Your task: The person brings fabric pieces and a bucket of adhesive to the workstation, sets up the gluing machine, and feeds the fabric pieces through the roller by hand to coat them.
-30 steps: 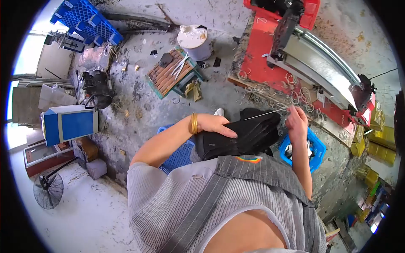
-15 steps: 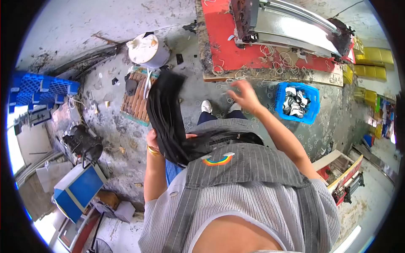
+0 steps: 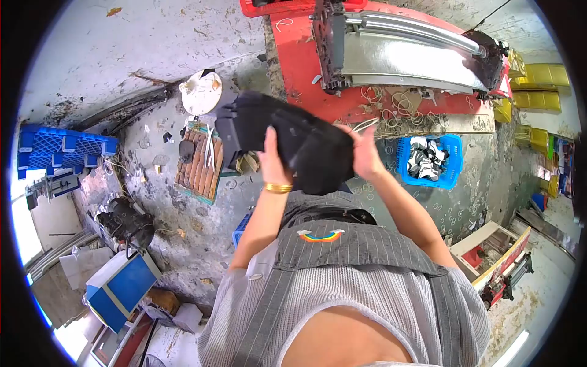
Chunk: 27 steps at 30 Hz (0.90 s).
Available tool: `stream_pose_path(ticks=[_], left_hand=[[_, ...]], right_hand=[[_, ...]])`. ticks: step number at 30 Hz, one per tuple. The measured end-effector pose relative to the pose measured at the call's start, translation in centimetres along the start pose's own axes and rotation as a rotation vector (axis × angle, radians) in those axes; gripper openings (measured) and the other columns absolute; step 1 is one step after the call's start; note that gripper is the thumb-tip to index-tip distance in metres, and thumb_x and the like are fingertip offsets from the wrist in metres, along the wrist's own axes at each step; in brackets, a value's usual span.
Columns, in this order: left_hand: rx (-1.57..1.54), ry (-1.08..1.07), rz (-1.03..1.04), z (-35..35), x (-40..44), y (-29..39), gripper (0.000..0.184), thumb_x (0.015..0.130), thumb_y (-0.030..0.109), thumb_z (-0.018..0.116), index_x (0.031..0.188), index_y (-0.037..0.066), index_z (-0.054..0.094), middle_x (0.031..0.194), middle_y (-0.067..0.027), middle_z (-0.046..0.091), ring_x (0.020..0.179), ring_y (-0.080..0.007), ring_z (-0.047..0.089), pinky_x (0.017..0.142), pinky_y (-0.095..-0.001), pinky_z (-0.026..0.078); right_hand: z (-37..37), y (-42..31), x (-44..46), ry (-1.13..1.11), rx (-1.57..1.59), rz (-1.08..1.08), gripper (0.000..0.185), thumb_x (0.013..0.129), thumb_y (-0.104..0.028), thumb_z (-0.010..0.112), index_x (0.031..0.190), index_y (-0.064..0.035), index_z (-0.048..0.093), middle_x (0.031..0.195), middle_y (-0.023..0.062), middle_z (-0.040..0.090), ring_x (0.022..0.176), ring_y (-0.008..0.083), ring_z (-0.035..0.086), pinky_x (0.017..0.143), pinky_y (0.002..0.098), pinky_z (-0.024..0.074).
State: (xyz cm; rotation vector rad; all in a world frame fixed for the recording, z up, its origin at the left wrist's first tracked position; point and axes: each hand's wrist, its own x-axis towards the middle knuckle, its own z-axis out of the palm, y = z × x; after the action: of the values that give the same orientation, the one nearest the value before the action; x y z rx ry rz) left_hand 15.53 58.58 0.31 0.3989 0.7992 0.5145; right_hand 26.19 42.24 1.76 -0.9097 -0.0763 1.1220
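Note:
A thick bundle of black, flexible flat pieces (image 3: 318, 150) is held up in front of my body, lying roughly crosswise. My left hand (image 3: 273, 160), with gold bangles at its wrist, is closed around the middle of the bundle, thumb on the near face. At the bundle's right end is my right hand (image 3: 368, 156), its fingers bent and partly hidden behind the black pieces. A pale rubber band (image 3: 365, 125) sticks out as a loop at those fingers. The bundle covers part of the worktable edge and my feet.
A red-topped worktable (image 3: 293, 67) carries a roller machine (image 3: 409, 58) and scattered rubber bands (image 3: 403, 104). Right of me stands a blue basket (image 3: 455, 165) of black-and-white pieces. A white drum (image 3: 202, 95) and a slatted wooden board (image 3: 197, 168) are to the left.
The bundle has been raised from beside my lap and turned from hanging upright to lying crosswise. My right hand has come from the table edge to its end, a rubber band at the fingers.

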Motion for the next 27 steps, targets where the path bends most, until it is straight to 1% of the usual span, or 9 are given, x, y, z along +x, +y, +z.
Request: stream_pose_path(ticks=[8, 10, 11, 13, 15, 18, 22, 24, 27], left_hand=[[0.091, 0.24, -0.308, 0.9, 5.7, -17.5, 0.074, 0.072, 0.026, 0.074, 0.127, -0.002, 0.034, 0.119, -0.0115, 0.05, 0.101, -0.0231, 0.053, 0.087, -0.0357, 0.044], [0.338, 0.286, -0.171, 5.2, 1.7, -15.4, 0.074, 0.07, 0.028, 0.075, 0.125, -0.003, 0.036, 0.118, -0.0116, 0.05, 0.098, -0.0232, 0.055, 0.085, -0.0352, 0.046], [0.321, 0.321, -0.193, 5.2, 1.5, -15.4, 0.076, 0.07, 0.029, 0.075, 0.126, -0.003, 0.035, 0.117, -0.0122, 0.05, 0.099, -0.0235, 0.054, 0.084, -0.0351, 0.047], [0.261, 0.241, -0.243, 4.3, 1.8, -15.7, 0.085, 0.069, 0.033, 0.076, 0.129, -0.005, 0.029, 0.119, -0.0136, 0.049, 0.099, -0.0248, 0.054, 0.084, -0.0361, 0.047], [0.405, 0.354, -0.293, 3.6, 2.6, -16.3, 0.096, 0.067, 0.04, 0.076, 0.132, -0.006, 0.024, 0.125, -0.0151, 0.044, 0.103, -0.0257, 0.053, 0.084, -0.0373, 0.048], [0.409, 0.202, -0.406, 2.4, 4.0, -16.2, 0.076, 0.071, 0.04, 0.073, 0.121, -0.007, 0.041, 0.115, -0.0144, 0.054, 0.096, -0.0246, 0.058, 0.085, -0.0372, 0.047], [0.578, 0.022, -0.556, 4.2, 2.9, -12.1, 0.054, 0.075, 0.035, 0.069, 0.112, -0.001, 0.051, 0.107, -0.0108, 0.059, 0.099, -0.0244, 0.058, 0.088, -0.0376, 0.044], [0.864, 0.007, -0.748, 5.3, 2.2, -9.8, 0.063, 0.078, 0.043, 0.061, 0.125, 0.005, 0.042, 0.127, -0.0099, 0.047, 0.12, -0.0251, 0.04, 0.1, -0.041, 0.027], [1.014, 0.035, -0.855, 6.0, 1.2, -7.5, 0.068, 0.078, 0.045, 0.061, 0.129, 0.01, 0.034, 0.137, -0.0102, 0.03, 0.123, -0.0264, 0.031, 0.101, -0.042, 0.023]], right_hand=[[-14.6, -0.5, 3.0, 0.708, -0.202, 0.078, 0.091, 0.081, -0.071, 0.024, 0.136, 0.0014, 0.026, 0.14, 0.0147, 0.029, 0.128, 0.0237, 0.026, 0.104, 0.0311, 0.0192], [-12.5, -2.6, 1.2, 0.638, -0.21, 0.077, 0.085, 0.083, -0.07, 0.023, 0.127, 0.0011, 0.04, 0.124, 0.0148, 0.047, 0.117, 0.0228, 0.04, 0.1, 0.0321, 0.0255], [-14.9, -2.1, 0.6, 0.624, -0.295, 0.018, 0.065, 0.088, -0.059, 0.033, 0.11, -0.0007, 0.054, 0.099, 0.0097, 0.058, 0.092, 0.018, 0.053, 0.087, 0.0306, 0.0385], [-15.0, -2.9, -3.6, 0.834, -0.292, -0.193, 0.041, 0.089, -0.042, 0.046, 0.091, -0.0028, 0.057, 0.081, 0.0041, 0.058, 0.068, 0.0129, 0.053, 0.065, 0.0263, 0.0443], [-20.4, -1.4, -8.9, 1.065, -0.575, -0.02, 0.032, 0.085, -0.032, 0.056, 0.067, -0.0063, 0.051, 0.058, -0.002, 0.049, 0.05, 0.0099, 0.047, 0.048, 0.0272, 0.0387], [-24.8, 0.3, -15.9, 1.221, -1.336, 0.401, 0.025, 0.079, -0.025, 0.055, 0.085, -0.0012, 0.058, 0.081, 0.0177, 0.062, 0.079, 0.0395, 0.058, 0.071, 0.0466, 0.0452], [-23.2, -6.1, -15.5, 1.15, -1.579, -0.257, 0.022, 0.078, -0.003, 0.054, 0.1, -0.0002, 0.054, 0.097, 0.0175, 0.057, 0.095, 0.035, 0.052, 0.081, 0.0416, 0.0424], [-18.3, -13.9, -11.5, 1.153, -1.469, -0.591, 0.022, 0.081, -0.003, 0.052, 0.102, -0.0013, 0.055, 0.096, 0.0162, 0.058, 0.092, 0.0334, 0.053, 0.083, 0.04, 0.0418], [-13.0, -22.9, -2.1, 1.043, -1.595, -0.989, 0.032, 0.082, -0.016, 0.056, 0.111, -0.0019, 0.053, 0.107, 0.0163, 0.058, 0.103, 0.0323, 0.052, 0.091, 0.0395, 0.0389]])
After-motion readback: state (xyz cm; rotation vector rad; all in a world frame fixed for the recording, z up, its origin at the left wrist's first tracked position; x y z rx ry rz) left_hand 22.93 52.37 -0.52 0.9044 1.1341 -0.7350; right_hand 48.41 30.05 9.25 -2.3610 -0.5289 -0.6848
